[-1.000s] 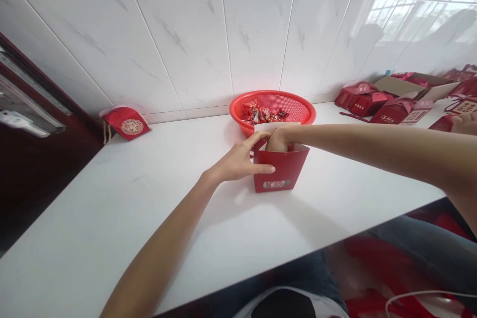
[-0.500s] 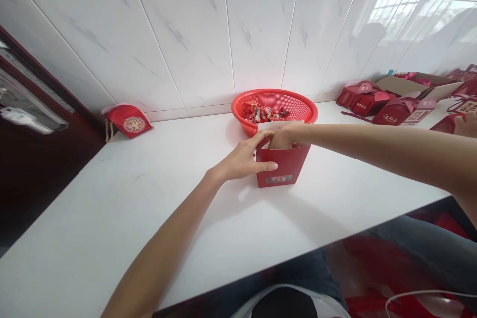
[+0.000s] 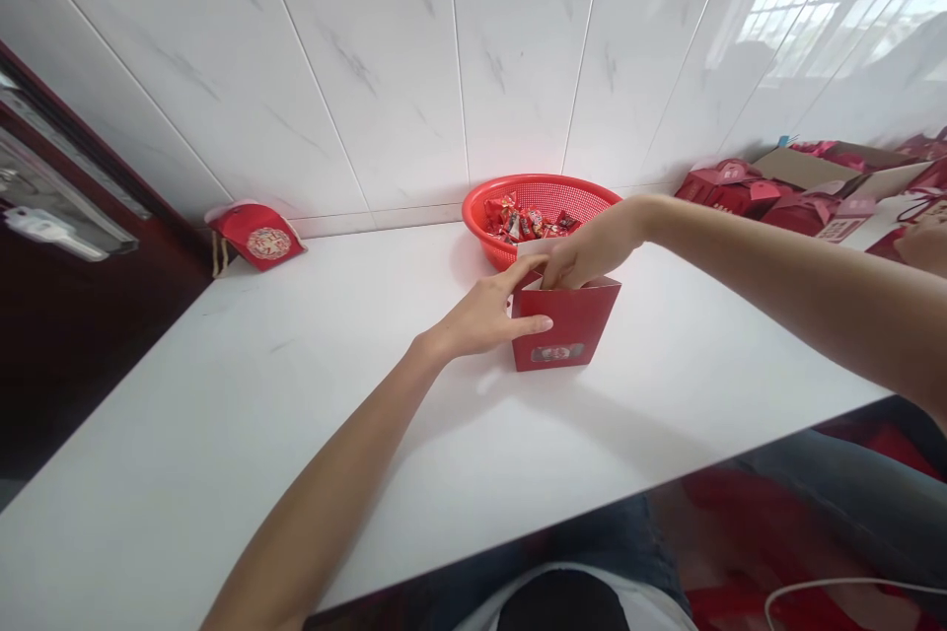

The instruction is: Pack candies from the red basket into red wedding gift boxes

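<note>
A red gift box (image 3: 563,323) with a small window low on its front stands upright on the white table, its top open. My left hand (image 3: 492,315) grips its left side, thumb across the front and fingers at the rim. Over the opening, my right hand (image 3: 588,246) reaches down with its fingertips inside the box; those tips are hidden, so whether they hold anything does not show. Right behind the box sits a red plastic basket (image 3: 488,237) with wrapped candies (image 3: 529,222) in it.
At the left by the wall lies a red pouch-like box (image 3: 258,235) with cord handles. Several red gift boxes (image 3: 732,187) and an open cardboard box (image 3: 803,168) stand at the back right. Another person's hand (image 3: 924,242) shows at the right edge. White tiles (image 3: 362,69) line the back.
My right hand has risen partway out of the box, its wrist now higher. My left hand keeps its hold on the box. The view has shifted slightly.
</note>
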### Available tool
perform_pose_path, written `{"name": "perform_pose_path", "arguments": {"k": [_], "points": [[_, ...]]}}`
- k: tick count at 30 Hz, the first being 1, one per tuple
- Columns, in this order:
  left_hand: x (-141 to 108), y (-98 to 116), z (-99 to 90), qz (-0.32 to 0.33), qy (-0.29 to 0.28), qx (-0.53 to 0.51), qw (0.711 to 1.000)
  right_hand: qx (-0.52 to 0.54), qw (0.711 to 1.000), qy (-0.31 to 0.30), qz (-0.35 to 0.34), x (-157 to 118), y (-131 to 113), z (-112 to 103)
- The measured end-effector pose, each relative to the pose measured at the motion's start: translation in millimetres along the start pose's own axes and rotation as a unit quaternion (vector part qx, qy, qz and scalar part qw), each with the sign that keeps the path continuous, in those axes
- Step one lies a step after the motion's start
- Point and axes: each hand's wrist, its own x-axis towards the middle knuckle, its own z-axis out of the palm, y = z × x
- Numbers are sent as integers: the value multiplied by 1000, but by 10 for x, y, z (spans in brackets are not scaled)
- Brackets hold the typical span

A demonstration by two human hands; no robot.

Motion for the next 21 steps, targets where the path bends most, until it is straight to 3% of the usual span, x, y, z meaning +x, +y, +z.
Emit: {"name": "perform_pose_path", "arguments": {"k": [2, 4, 7, 9, 11, 16, 19, 21], "points": [[0, 4, 4, -4, 6, 14, 1000, 98, 984, -147, -34, -179, -110, -207], [1, 2, 9, -8, 12, 29, 999, 149, 975, -161, -47, -389, -216, -362], [1, -11, 10, -9, 18, 43, 999, 207, 978, 5, -28, -700, -279, -384], [2, -17, 8, -4, 15, 46, 999, 257, 958, 127, -4, -863, -228, -243], [4, -15, 5, -4, 13, 42, 999, 295, 932, 207, 15, -973, -122, -19], [12, 12, 21, -35, 23, 18, 999, 358, 900, 244, 37, -1044, 122, 505], [8, 1, 48, -27, 45, 7, 999, 364, 883, 292, 50, -1007, 146, 671], [4, -23, 71, -26, 56, -10, 998, 381, 881, 275, 49, -971, 120, 751]]}}
